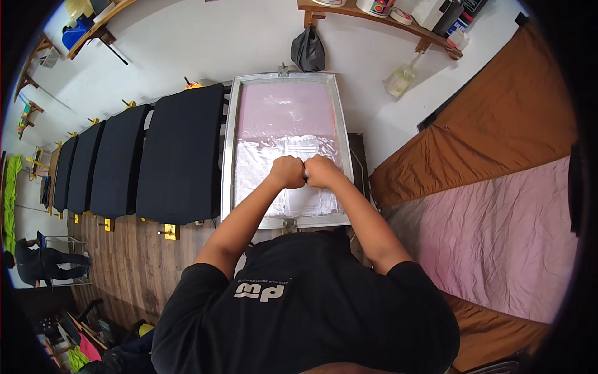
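Note:
A screen printing frame (pixel 341 124) with a pale metal border lies in front of me. Its mesh (pixel 274 103) looks pinkish at the far end, with shiny clear film or tape and white over the nearer half. My left hand (pixel 288 172) is a closed fist above the nearer half of the screen. Beside it, almost touching, my right hand (pixel 320 171) is closed too. A small dark and shiny bit shows between the fists; what they grip is hidden beneath them.
A row of black-covered boards (pixel 180 149) stretches left on yellow clamps (pixel 169 232). Brown and pink cloth (pixel 473 124) hangs at the right. A dark bag (pixel 308 48) hangs under the shelf (pixel 374 15) of containers. Another person (pixel 47 260) stands far left.

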A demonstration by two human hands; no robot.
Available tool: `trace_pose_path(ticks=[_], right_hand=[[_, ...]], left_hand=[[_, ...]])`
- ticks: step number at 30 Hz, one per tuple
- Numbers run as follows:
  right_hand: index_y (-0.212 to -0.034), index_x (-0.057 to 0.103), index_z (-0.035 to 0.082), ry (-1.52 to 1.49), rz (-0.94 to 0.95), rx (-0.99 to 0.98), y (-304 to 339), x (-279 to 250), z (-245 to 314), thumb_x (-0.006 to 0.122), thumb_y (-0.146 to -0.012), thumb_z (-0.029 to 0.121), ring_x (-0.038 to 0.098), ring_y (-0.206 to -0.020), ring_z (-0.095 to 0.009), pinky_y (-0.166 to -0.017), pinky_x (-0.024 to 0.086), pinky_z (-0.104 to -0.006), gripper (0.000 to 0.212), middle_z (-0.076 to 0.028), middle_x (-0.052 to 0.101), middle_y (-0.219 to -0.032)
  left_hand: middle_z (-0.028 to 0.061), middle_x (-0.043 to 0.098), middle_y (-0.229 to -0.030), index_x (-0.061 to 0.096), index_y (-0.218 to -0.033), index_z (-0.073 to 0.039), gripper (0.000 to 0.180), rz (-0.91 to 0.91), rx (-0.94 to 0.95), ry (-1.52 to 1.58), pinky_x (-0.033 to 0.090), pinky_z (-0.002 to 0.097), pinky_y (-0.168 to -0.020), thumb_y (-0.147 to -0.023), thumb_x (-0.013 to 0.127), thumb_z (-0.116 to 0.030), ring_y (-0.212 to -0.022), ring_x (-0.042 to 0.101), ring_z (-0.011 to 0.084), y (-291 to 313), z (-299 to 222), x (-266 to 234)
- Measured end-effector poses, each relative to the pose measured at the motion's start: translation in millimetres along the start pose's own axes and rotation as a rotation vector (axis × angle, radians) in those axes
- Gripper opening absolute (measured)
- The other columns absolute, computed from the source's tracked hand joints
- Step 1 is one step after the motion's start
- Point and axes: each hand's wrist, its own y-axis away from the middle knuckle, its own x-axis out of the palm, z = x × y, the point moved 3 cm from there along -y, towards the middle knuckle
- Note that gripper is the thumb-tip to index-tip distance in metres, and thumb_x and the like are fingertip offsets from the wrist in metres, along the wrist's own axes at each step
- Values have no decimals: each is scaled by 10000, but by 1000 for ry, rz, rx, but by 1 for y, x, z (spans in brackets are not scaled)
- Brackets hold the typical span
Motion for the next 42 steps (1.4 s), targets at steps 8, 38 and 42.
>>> trace_pose_path(ticks=[8,38,42], right_hand=[[-836,745,6,-44,56,-30,-15,1,-9,709,-667,81,710,-894,-410,-822,585,-460,188,-247,719,-928],[-841,707,12,-79,-40,12,39,15,10,683,-684,76,686,-854,-442,-777,565,-515,172,-253,699,-871],[-951,638,47,-84,-231,-17,64,55,20,700,-732,118,666,-914,-396,-805,557,-499,238,-181,668,-938]], left_hand=[[206,741,-863,745,-801,-39,294,55,-16,60,592,473,-781,-705,691,-311,-844,729,389,-12,5,-2],[198,725,-869,741,-830,-45,205,-23,-4,110,587,442,-738,-710,700,-207,-836,725,339,38,-20,10],[168,647,-858,650,-846,-27,287,-344,91,56,577,443,-667,-680,772,-227,-793,680,338,65,-27,51]])
